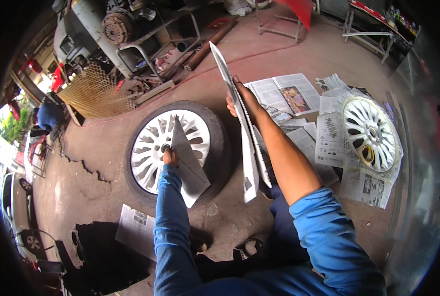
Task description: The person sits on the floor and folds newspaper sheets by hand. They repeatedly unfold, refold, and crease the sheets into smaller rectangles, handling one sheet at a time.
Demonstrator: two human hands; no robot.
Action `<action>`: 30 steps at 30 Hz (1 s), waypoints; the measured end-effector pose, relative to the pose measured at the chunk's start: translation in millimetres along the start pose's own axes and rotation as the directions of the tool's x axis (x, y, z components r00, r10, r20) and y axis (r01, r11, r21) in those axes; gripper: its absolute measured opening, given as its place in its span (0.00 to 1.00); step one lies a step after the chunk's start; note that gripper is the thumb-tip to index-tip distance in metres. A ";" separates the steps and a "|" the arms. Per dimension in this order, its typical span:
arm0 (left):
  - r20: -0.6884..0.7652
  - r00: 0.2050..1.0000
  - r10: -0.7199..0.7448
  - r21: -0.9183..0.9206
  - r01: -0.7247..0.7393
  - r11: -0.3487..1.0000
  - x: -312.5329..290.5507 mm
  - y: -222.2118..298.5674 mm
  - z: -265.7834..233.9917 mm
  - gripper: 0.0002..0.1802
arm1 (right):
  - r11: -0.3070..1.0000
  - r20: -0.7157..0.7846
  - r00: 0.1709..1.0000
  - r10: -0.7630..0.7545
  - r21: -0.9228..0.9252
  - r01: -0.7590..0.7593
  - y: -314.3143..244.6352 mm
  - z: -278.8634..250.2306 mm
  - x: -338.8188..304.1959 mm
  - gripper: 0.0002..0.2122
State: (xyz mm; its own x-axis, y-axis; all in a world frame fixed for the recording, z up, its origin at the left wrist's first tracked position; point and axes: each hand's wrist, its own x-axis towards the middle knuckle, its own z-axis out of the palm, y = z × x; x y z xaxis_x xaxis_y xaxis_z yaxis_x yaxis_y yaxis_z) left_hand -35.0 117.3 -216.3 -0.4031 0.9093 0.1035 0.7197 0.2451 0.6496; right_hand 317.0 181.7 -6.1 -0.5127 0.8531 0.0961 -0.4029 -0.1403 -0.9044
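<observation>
My left hand (170, 157) is closed on a single newspaper sheet (189, 172), which stands on edge over the front of a wheel. That wheel has a white multi-spoke rim (143, 143) and a black tyre (220, 148), and lies on the floor. Raised to the right of it, my right hand (240, 101) grips a folded stack of newspaper (248, 167), seen nearly edge-on. Part of the right fingers is hidden behind the paper. At the right, a second white rim (353, 116) lies with newspaper around its edge. A roll of tape (366, 154) rests on it.
Newspaper sheets (299, 93) spread over the floor between the wheels; another sheet (136, 227) lies lower left, by a black panel (106, 261). Metal parts and a mesh sheet (94, 91) stand far left. A person (49, 116) bends down beyond. A workbench (373, 29) stands far right.
</observation>
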 end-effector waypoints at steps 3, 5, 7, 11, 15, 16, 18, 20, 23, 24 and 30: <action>-0.062 0.994 -0.091 -0.531 0.045 0.846 -12.3 25.0 -42.9 0.21 | 0.949 0.262 0.964 0.031 0.296 -0.111 4.8 -7.5 11.0 0.29; -0.024 0.988 -0.154 -0.843 0.063 0.534 -25.9 51.6 -72.2 0.23 | 0.881 0.380 0.924 -0.042 0.450 -0.145 6.1 -2.2 16.1 0.27; -0.011 0.999 0.034 -0.931 -0.023 0.365 -39.8 78.3 -98.9 0.23 | 0.796 0.470 0.875 -0.118 0.571 -0.200 7.2 20.0 20.2 0.27; 0.129 0.519 0.845 -0.761 0.598 -0.251 -55.6 133.4 -105.6 0.20 | 0.996 -0.082 0.994 0.073 0.054 -0.069 21.3 105.7 6.6 0.27; 0.313 0.906 0.285 -0.931 0.351 -0.094 -99.6 152.2 -76.6 0.13 | 0.954 -0.003 0.961 -0.277 -0.120 0.275 27.2 167.9 -16.0 0.28; 0.319 0.884 0.342 -0.943 0.331 0.025 -101.7 152.8 -78.2 0.13 | 0.971 0.002 0.977 -0.212 -0.111 0.211 23.6 170.4 -19.5 0.27; 0.369 0.821 0.435 -0.925 0.371 0.083 -107.2 154.4 -83.9 0.13 | 0.980 0.048 0.983 -0.177 -0.089 0.180 19.5 173.1 -25.2 0.24; 0.333 0.848 0.411 -0.913 0.182 0.365 -107.7 158.7 -100.7 0.16 | 0.978 0.084 0.979 -0.186 -0.080 0.192 17.0 172.3 -27.6 0.22; 0.206 0.956 0.207 -0.774 0.030 0.632 -97.5 174.6 -144.5 0.29 | 0.971 0.147 0.977 -0.153 -0.163 0.176 18.8 174.5 -28.5 0.18; 0.126 0.960 0.250 -0.936 0.031 0.350 -103.3 178.5 -158.5 0.33 | 0.973 0.136 0.974 -0.182 -0.119 0.198 22.4 177.9 -30.2 0.19; -0.321 0.897 0.304 -0.943 -0.331 -0.018 -111.7 212.1 -231.4 0.22 | 0.850 0.305 0.908 -0.288 -0.356 0.389 39.9 195.4 -37.4 0.18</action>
State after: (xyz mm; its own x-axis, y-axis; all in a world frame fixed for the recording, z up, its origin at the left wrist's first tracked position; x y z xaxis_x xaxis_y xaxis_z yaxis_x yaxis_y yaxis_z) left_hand 31.8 -10.1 84.3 -0.3244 0.7821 0.5320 -0.4127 -0.6231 0.6644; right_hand 172.0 46.1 35.4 -0.5806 0.6620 0.4740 -0.2720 0.3910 -0.8793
